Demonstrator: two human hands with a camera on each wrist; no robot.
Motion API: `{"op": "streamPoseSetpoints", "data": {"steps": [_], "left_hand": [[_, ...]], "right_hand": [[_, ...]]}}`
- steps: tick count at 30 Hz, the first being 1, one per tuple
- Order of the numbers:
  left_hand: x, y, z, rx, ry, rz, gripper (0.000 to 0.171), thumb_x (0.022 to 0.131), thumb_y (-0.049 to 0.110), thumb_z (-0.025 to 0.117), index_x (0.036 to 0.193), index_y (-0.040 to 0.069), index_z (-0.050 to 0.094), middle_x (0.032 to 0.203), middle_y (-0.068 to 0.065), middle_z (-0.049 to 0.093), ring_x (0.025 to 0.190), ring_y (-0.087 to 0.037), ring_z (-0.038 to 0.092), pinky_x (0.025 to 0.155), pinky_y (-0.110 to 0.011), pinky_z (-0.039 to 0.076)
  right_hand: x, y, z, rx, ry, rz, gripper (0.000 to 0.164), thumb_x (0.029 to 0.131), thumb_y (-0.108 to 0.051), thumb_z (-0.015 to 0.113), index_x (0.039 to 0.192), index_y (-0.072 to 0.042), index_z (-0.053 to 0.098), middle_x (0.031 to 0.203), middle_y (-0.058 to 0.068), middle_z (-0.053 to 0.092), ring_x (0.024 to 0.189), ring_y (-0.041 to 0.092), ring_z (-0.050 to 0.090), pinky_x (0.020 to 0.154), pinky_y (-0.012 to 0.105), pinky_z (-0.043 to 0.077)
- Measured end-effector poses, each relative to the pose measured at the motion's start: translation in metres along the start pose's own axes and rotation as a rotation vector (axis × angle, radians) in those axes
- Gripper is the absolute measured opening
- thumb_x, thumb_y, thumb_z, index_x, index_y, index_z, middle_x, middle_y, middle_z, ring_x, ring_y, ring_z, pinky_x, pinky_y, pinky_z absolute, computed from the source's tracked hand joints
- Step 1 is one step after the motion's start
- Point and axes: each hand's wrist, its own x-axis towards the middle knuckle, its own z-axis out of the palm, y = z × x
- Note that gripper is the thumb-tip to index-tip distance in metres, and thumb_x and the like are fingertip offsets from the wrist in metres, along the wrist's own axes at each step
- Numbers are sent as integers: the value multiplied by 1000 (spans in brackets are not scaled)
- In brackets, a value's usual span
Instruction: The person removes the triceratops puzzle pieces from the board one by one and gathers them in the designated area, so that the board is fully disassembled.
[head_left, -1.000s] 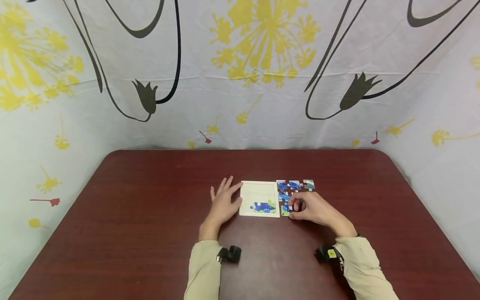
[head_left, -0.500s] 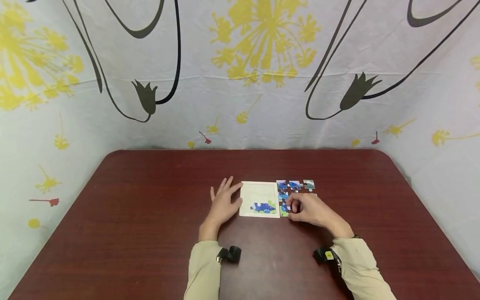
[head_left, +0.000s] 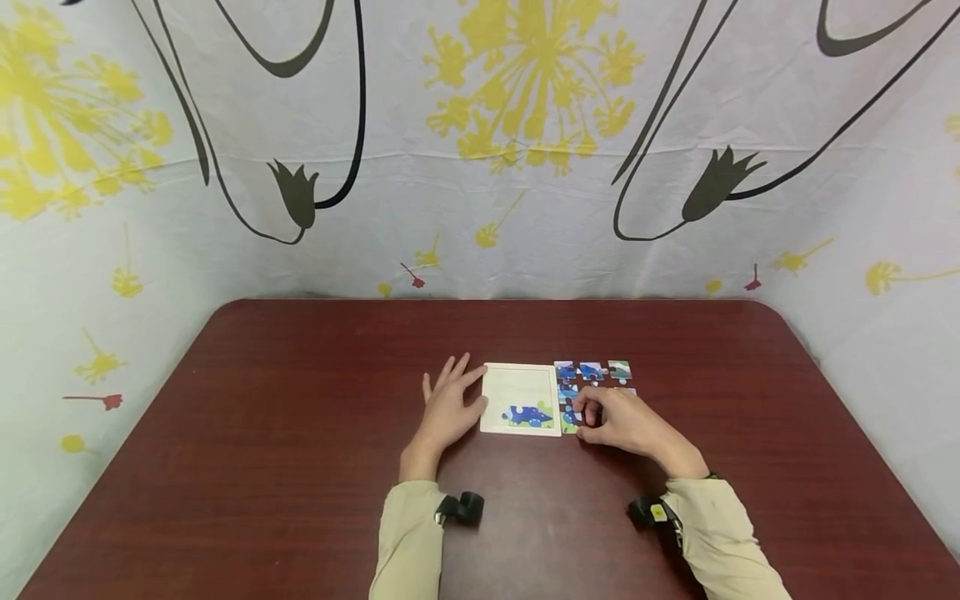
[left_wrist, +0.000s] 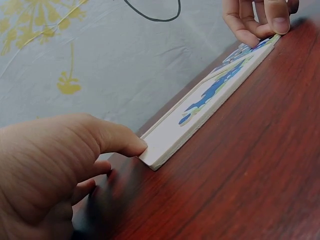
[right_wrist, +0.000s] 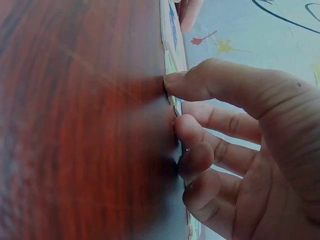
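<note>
A shallow, pale wooden puzzle tray (head_left: 522, 383) lies flat, with joined blue and green pieces (head_left: 529, 416) in its lower right corner. Along its left edge rests my left hand (head_left: 446, 412), fingers spread; in the left wrist view, the thumb (left_wrist: 131, 142) touches the tray's corner. My right hand (head_left: 630, 419) pinches a green and blue puzzle piece (head_left: 569, 421) between thumb and curled fingers. That piece lies on the table against the tray's right side, partly covered by the fingers. In the right wrist view, the thumb tip (right_wrist: 176, 82) presses its edge.
Several loose puzzle pieces (head_left: 592, 371) lie in rows right of the tray, some hidden under the right hand. The dark red table (head_left: 315, 417) meets a patterned cloth (head_left: 480, 200) at the back. Each wrist wears a black camera (head_left: 470, 508).
My right hand has shifted slightly left with the puzzle piece, closer to the tray. My left hand has stayed at the tray's edge. The head view has moved a little.
</note>
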Motion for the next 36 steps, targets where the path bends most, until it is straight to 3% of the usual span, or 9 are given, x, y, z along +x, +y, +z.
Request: {"op": "streamPoseSetpoints", "data": {"steps": [14,25,36], "left_hand": [[-1,-2,1,-8,1,-1,47,86,16,62,132,13,55,147,-12,32,139,-29,17,104,-61,-4],[-1,-1,0,-14,4,4,47,86,16,62,132,12,55,147,-12,32,138,-29,18,103,-62,-4],[-1,-1,0,-13,8,2,47,85,16,63,131,12,56,147,-12,33,138,-30,18,103,-62,-4]], "right_hand": [[0,0,0,-39,16,-27,23,77,-20,75,90,-10,60,66,-7,49,56,5,43,59,26,41],[8,-22,8,-64,68,-88,14,80,-18,70,89,-10,63,59,-11,44,50,2,39,53,23,38],[19,-43,34,-182,70,-125,30,84,-13,68,112,-4,64,70,-9,48,58,5,41,56,24,38]]}}
